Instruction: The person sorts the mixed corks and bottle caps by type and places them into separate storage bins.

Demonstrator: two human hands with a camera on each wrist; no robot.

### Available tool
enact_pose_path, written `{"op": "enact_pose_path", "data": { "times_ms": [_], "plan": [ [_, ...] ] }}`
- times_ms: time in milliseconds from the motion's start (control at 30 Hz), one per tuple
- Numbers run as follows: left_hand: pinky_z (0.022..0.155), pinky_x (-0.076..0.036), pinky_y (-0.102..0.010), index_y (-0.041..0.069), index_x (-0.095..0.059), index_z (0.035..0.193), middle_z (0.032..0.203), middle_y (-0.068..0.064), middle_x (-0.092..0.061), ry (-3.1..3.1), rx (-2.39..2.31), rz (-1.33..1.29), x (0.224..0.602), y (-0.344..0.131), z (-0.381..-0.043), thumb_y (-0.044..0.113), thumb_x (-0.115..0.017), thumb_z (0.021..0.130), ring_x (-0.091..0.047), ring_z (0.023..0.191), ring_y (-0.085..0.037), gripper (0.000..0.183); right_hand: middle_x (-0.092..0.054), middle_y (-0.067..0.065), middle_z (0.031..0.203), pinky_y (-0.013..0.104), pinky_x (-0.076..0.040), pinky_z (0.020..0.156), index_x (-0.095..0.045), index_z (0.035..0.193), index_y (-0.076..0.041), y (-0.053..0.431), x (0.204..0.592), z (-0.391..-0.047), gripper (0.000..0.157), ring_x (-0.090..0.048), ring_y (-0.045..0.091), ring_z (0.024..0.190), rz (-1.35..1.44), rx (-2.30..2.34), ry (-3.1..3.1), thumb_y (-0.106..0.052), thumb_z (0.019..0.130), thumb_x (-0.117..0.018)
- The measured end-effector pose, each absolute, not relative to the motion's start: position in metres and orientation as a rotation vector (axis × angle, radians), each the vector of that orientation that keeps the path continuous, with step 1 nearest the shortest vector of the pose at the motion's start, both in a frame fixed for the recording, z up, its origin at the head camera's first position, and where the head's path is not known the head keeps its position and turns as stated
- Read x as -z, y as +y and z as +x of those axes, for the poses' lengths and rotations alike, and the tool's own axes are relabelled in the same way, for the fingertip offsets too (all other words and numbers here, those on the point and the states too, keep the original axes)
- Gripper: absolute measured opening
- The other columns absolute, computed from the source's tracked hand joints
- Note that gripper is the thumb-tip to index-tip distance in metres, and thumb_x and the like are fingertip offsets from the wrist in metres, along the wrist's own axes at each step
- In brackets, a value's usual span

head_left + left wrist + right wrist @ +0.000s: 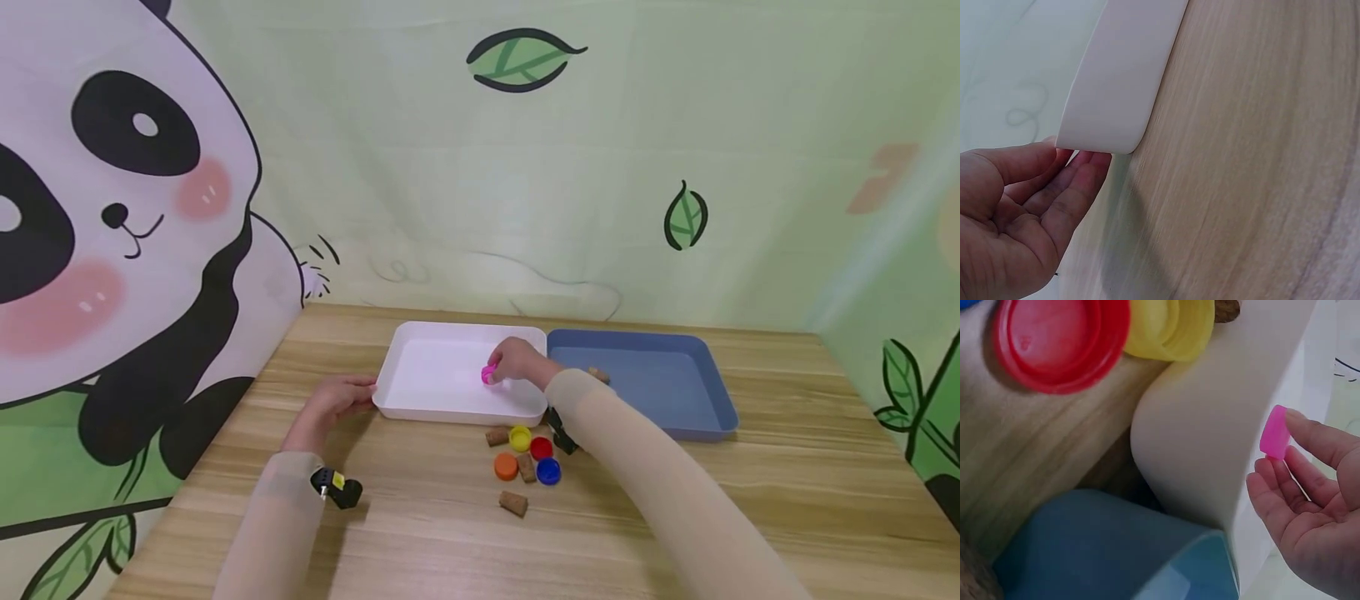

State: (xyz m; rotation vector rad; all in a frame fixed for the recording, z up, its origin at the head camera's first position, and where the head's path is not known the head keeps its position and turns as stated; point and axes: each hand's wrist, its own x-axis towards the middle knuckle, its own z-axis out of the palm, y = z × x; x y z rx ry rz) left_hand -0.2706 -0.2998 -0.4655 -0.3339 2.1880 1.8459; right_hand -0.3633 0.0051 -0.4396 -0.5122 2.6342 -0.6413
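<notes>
In the head view my right hand (515,360) is over the white tray (385,400), pinching a pink bottle cap (488,374) between thumb and fingers. The right wrist view shows the pink cap (1276,432) on edge at the fingertips of that hand (1316,494). At the tray's left side, my left hand (343,397) holds the edge. Up close, the left thumb (1029,161) lies at the rim of the white tray (1116,81), with the other fingertips against its end wall.
A blue tray (720,400) adjoins the white one on the right, with a cork (598,375) inside. In front lie yellow (520,438), red (541,448), orange (506,466) and blue (548,471) caps among several corks (513,502). A panda-print cloth hangs behind the wooden table (420,533).
</notes>
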Motion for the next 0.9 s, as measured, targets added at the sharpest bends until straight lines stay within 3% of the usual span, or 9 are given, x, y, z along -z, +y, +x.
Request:
{"op": "enact_pose_path", "data": {
  "times_ms": [233,633,900],
  "plan": [
    [0.088,-0.064,-0.029,-0.023,-0.045,0.139,0.1,-0.008,-0.076,2.192,-1.832,-0.34,0.465,-0.299,-0.271,-0.004,-0.055,0.101,-0.068,0.081,-0.005,0.044,-0.074,0.014,0.109,0.026,-0.051,0.086,-0.074,0.117,0.0,0.003,0.447,-0.364,0.033,-0.059,0.018,0.093,-0.509,0.601,2.643,-0.012,0.086,-0.079],
    [0.089,-0.064,-0.029,-0.02,-0.047,0.14,0.112,-0.016,-0.075,2.225,-1.788,-0.377,0.465,-0.301,-0.272,-0.002,-0.057,0.101,-0.068,0.082,-0.006,0.044,-0.073,0.014,0.109,0.028,-0.053,0.088,-0.073,0.115,0.0,0.002,0.451,-0.363,0.034,-0.061,0.019,0.092,-0.492,0.639,2.626,-0.009,0.083,-0.08],
    [0.087,-0.064,-0.028,-0.02,-0.046,0.14,0.099,-0.006,-0.075,2.196,-1.827,-0.383,0.466,-0.3,-0.272,-0.003,-0.058,0.1,-0.068,0.08,-0.006,0.045,-0.074,0.016,0.112,0.028,-0.053,0.09,-0.072,0.115,0.0,0.002,0.454,-0.363,0.035,-0.063,0.021,0.095,-0.536,0.615,2.64,-0.009,0.082,-0.081]
  ]
}}
